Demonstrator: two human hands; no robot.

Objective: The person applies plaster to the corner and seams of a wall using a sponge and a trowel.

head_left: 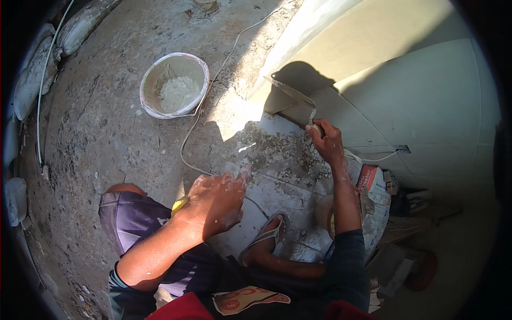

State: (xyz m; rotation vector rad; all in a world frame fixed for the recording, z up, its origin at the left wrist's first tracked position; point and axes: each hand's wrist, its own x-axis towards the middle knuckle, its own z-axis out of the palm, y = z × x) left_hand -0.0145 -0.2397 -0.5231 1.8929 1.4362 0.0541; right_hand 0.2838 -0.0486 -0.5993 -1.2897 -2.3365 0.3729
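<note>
My right hand (327,140) is closed around the handle of a trowel (292,92). Its long blade points up and left, close against the pale wall panel (341,58), and light paste shows near its neck. My left hand (216,202), smeared with pale paste, hovers in front of my knee with its back up and its fingers mostly hidden. A yellow thing (180,205) pokes out from its left side; what it is, I cannot make out. At the upper left stands a round bucket (146,101) with wet whitish paste (180,92) inside.
A thin cable (188,140) runs over the rough concrete floor (106,138) past the bucket. Crumbled mortar (288,146) lies at the wall's foot. On the right are a red-and-white box (366,178) and a wall opening with a wire (404,149). Sacks (80,32) line the far left.
</note>
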